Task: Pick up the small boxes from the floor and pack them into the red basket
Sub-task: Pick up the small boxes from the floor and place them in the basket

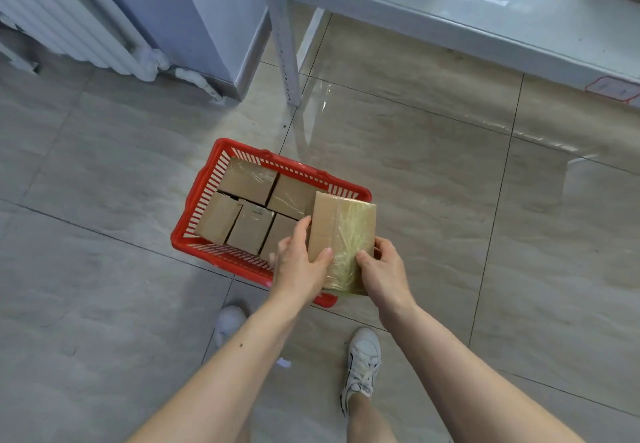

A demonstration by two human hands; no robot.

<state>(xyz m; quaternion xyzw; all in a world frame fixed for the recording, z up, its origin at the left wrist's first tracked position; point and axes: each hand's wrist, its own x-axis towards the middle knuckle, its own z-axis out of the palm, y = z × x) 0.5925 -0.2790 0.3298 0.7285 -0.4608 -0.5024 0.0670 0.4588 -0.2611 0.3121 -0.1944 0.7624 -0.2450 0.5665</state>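
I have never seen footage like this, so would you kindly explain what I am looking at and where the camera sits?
There is no machine here: a person wears one camera on the head, looking down at their own arms and shoes. The left hand and right hand together hold a taped cardboard box over the near right corner of a red basket. The basket stands on the tiled floor and already holds at least five similar boxes. A white shelf stands behind.

Bright, even daylight; glare streaks the glossy floor [415,123]; wide-angle bending at the edges.
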